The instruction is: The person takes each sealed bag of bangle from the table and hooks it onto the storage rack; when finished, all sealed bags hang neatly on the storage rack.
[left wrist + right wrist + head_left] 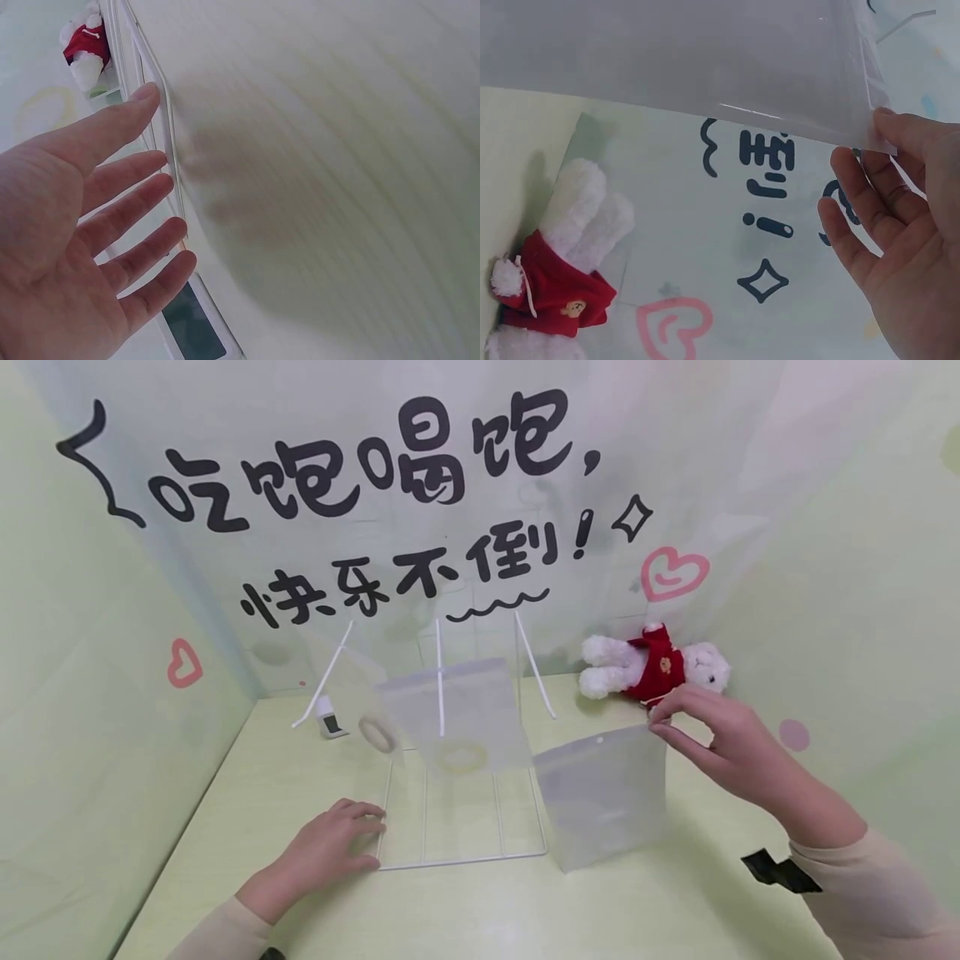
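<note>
A translucent plastic pouch (603,793) with a small hole near its top hangs from my right hand (731,752), to the right of a white wire rack (461,862). Thumb and fingertips pinch the pouch's upper corner, as the right wrist view also shows. My left hand (322,852) is at the left side of the rack's base, its fingers (139,202) extended, fingertips right at the wire. Three prongs slant forward from the rack. On the middle one hangs a pouch (465,702) with a yellowish ring in it; at the left prong is another pouch (363,677) with a brownish ring.
A white plush toy (656,668) in a red top lies at the back right. Behind the rack's left side stands a small white object (328,718) with a dark panel. Printed sheets (465,527) enclose the table (420,918) at the back and both sides.
</note>
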Demonstrator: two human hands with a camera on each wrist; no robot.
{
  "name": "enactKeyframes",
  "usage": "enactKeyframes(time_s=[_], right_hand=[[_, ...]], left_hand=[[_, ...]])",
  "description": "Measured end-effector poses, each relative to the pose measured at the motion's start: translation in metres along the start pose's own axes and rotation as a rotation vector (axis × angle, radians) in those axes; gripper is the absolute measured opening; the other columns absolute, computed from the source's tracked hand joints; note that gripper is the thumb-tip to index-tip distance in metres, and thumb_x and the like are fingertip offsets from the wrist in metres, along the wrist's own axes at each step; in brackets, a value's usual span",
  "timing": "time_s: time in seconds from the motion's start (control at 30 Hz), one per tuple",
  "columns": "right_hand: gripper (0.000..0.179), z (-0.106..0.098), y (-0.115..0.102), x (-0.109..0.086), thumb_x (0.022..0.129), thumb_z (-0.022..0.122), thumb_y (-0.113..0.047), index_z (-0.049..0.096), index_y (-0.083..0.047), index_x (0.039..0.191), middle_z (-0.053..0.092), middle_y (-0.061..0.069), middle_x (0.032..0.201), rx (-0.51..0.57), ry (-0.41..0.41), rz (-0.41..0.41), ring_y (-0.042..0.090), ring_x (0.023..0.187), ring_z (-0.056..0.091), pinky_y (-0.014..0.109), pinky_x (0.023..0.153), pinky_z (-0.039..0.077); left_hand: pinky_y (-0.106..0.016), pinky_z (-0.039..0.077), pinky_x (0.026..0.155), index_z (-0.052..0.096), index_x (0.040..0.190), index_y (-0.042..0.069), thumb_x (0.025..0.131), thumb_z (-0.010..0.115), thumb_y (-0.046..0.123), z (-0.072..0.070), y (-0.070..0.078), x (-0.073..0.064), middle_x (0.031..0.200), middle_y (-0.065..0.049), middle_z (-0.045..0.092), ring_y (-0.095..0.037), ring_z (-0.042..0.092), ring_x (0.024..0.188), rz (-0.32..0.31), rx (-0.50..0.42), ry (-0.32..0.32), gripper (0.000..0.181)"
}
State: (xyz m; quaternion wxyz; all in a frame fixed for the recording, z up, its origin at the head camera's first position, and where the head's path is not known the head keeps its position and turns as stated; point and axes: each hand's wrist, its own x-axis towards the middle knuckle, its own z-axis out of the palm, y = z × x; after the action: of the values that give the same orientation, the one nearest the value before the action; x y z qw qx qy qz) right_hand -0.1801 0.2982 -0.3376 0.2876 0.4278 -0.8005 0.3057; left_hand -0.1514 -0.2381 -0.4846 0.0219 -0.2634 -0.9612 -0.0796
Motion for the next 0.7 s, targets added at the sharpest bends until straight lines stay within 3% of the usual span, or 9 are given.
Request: enactKeyframes(time_s=[0.13,0.2,0.3,0.53,0.7], right_hand=[[0.040,0.003,-0.010,0.009,0.069,0.081,0.017,0.071,-0.008,0.099,0.068,-0.001,0.091,0.040,0.006,0.010,0.004,0.091,0.061,0.006,0.088,0.048],[0.046,0.004,-0.014,0.013,0.063,0.079,0.022,0.071,-0.007,0.098,0.067,-0.001,0.090,0.066,0.013,0.010,0.004,0.090,0.060,0.007,0.087,0.048],[0.044,0.006,-0.019,0.022,0.065,0.078,0.022,0.071,-0.007,0.098,0.067,-0.001,0.089,0.097,0.028,-0.003,0.005,0.088,0.058,0.010,0.084,0.048],[0.018,0.011,-0.026,0.041,0.085,0.080,0.002,0.072,-0.006,0.099,0.067,0.000,0.090,0.098,0.050,-0.064,0.005,0.086,0.056,0.013,0.075,0.046],[0.029,0.013,-0.030,0.048,0.078,0.080,0.010,0.072,-0.007,0.100,0.068,0.000,0.092,0.094,0.043,-0.070,0.005,0.087,0.057,0.011,0.075,0.049]], left_hand=[[-0.045,0.061,0.091,0.078,0.114,0.017,0.075,0.090,0.034,0.001,-0.001,0.000,0.131,0.001,0.069,-0.025,0.062,0.118,-0.006,0.001,-0.001,0.044],[-0.045,0.061,0.090,0.078,0.114,0.017,0.075,0.090,0.034,0.001,-0.001,-0.001,0.131,0.002,0.069,-0.025,0.062,0.118,-0.004,-0.002,-0.002,0.044],[-0.045,0.061,0.089,0.078,0.114,0.018,0.075,0.090,0.034,0.001,-0.001,-0.002,0.131,0.002,0.069,-0.025,0.062,0.118,-0.002,-0.004,-0.002,0.044],[-0.046,0.061,0.090,0.078,0.114,0.017,0.075,0.090,0.034,0.002,-0.001,-0.001,0.132,0.002,0.068,-0.025,0.061,0.119,-0.004,-0.009,-0.001,0.044],[-0.047,0.061,0.091,0.078,0.114,0.017,0.075,0.090,0.034,0.002,0.000,-0.001,0.133,0.002,0.068,-0.026,0.061,0.120,-0.021,-0.022,-0.003,0.044]])
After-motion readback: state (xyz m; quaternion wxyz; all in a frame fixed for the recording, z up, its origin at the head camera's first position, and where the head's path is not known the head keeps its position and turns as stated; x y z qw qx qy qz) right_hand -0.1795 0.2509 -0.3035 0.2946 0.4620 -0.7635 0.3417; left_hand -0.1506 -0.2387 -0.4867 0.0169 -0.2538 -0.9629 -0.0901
